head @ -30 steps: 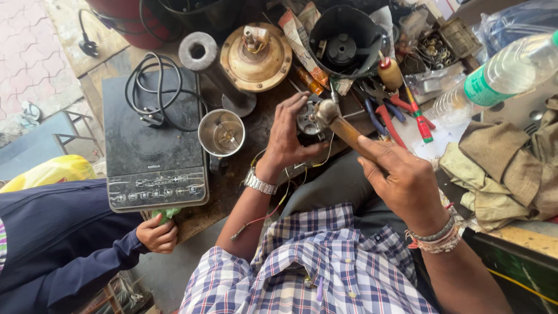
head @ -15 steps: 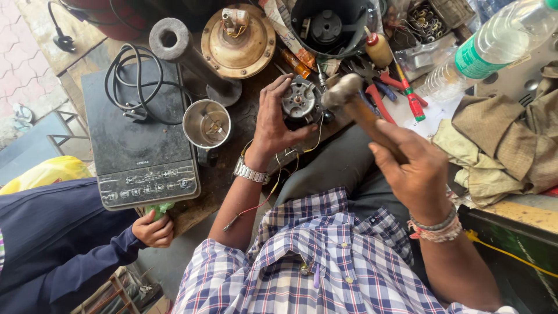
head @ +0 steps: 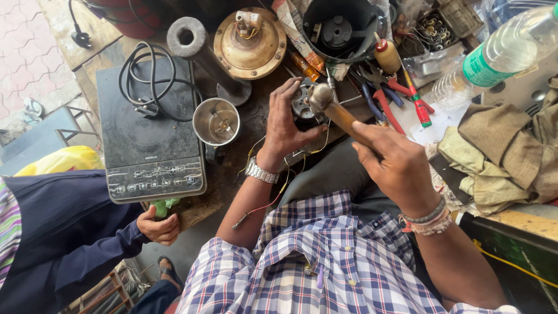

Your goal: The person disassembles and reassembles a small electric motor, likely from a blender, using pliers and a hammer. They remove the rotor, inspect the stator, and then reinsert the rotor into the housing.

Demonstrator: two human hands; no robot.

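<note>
My left hand [head: 289, 123], with a metal watch on its wrist, grips a small dark electric motor [head: 302, 104] on the cluttered wooden workbench [head: 232, 168]; thin yellow and red wires trail from the motor. My right hand [head: 395, 166], wearing bracelets, is closed round the wooden handle of a hammer [head: 331, 107], and the metal head rests just over the motor's top. Both my forearms reach out from a blue checked shirt.
A black induction cooktop [head: 148, 145] with a coiled cord lies left, beside a steel mixer jar [head: 216, 123] and a brass motor base [head: 250, 38]. Pliers and screwdrivers [head: 401, 96], a plastic bottle [head: 500, 49] and rags [head: 500, 157] sit right. Another person's hand [head: 158, 227] holds the bench edge.
The view has shifted and closed in on the bench. The hammer head has come down closer onto the motor. My left hand keeps its hold on the motor.
</note>
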